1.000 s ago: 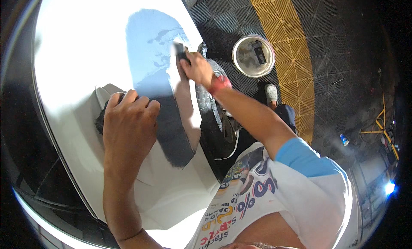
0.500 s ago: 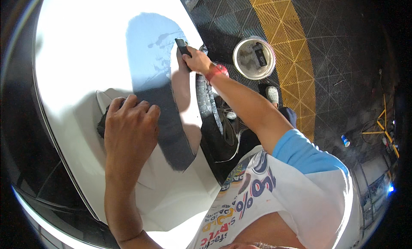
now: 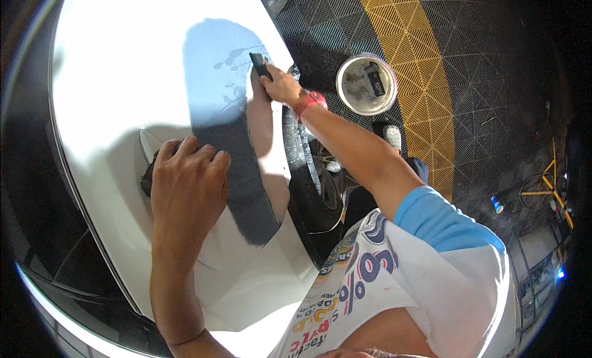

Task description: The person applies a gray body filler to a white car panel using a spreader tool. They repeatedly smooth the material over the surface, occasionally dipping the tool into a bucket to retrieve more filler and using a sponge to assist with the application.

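Note:
A white car panel [image 3: 105, 74] carries a broad bluish-grey patch [image 3: 240, 167] with a pinkish strip along its right side. Near the top of that strip, my right hand [image 3: 280, 86] grips a small black block [image 3: 258, 64] against the surface, a red band at its wrist. My left hand [image 3: 188, 191] is curled over a dark pad [image 3: 147, 180] on the panel, left of the patch; most of the pad is hidden under the fingers.
A tyre [image 3: 295, 139] lies beside the panel. On the black and yellow tiled floor [image 3: 425, 93] stand a white bucket [image 3: 351, 94] holding murky liquid and a black object, and my shoe [image 3: 392, 138]. A blue can [image 3: 496, 204] and yellow tubing [image 3: 542, 193] are at the right.
Compared with a second ago, my right hand and the black block have moved slightly up along the patch's edge. My left hand stays in about the same place.

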### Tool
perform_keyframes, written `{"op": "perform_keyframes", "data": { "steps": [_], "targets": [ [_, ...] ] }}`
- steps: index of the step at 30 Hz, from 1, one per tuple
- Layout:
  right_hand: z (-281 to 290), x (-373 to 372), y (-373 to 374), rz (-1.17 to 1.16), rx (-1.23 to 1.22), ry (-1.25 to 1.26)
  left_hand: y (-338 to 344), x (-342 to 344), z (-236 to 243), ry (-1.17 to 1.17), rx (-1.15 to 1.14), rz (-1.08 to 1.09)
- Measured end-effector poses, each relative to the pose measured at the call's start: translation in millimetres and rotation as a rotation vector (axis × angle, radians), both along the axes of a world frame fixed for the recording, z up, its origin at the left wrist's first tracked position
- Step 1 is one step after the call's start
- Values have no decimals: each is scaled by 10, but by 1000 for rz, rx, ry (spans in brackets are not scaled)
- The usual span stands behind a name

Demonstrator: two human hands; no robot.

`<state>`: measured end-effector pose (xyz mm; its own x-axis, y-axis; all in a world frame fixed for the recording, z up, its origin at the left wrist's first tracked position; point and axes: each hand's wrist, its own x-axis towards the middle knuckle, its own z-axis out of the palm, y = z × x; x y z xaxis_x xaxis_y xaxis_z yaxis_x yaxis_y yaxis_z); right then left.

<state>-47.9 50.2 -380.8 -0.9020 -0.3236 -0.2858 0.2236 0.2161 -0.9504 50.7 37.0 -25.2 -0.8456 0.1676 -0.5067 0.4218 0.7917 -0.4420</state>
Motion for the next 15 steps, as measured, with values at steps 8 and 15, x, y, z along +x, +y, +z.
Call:
{"op": "perform_keyframes", "data": {
  "steps": [8,15],
  "targets": [
    [509,1170,422,22,-161,228,-2,129,58,-11,-53,25],
    [162,490,142,122,-46,21,-57,44,-15,20,-2,-29]
  ]
}}
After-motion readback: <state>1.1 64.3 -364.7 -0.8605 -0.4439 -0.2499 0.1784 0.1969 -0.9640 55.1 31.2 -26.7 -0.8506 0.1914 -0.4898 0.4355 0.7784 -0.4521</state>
